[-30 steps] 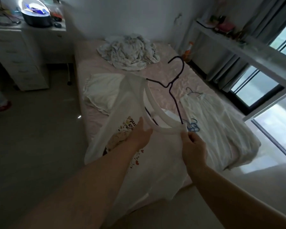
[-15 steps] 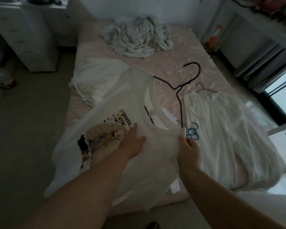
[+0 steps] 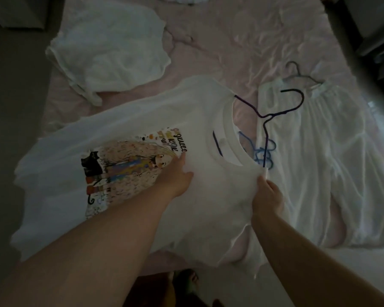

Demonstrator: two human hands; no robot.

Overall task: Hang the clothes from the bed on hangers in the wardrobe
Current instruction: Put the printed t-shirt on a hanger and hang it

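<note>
A white printed T-shirt point(image 3: 142, 129) lies spread across the pink bed point(image 3: 208, 41). A dark purple hanger point(image 3: 273, 114) sits partly inside it, its hook sticking out through the neck hole toward the right. My left hand point(image 3: 175, 176) rests flat on the shirt's chest beside the print. My right hand point(image 3: 267, 196) pinches the shirt's shoulder just below the collar, where the hanger's arm enters the cloth. A white dress point(image 3: 319, 151) on a grey hanger point(image 3: 297, 72) lies to the right. Another white garment point(image 3: 111, 43) lies folded at the upper left.
Blue hangers point(image 3: 259, 151) lie on the bed between the T-shirt's collar and the dress. The floor point(image 3: 13, 107) runs along the bed's left side. My feet point(image 3: 186, 282) show at the bottom edge. Dark furniture point(image 3: 375, 29) stands at the upper right.
The T-shirt and hanger came down from mid-air and now lie flat on the bed. My view has tilted down toward the bed. Both hands kept their places on the shirt.
</note>
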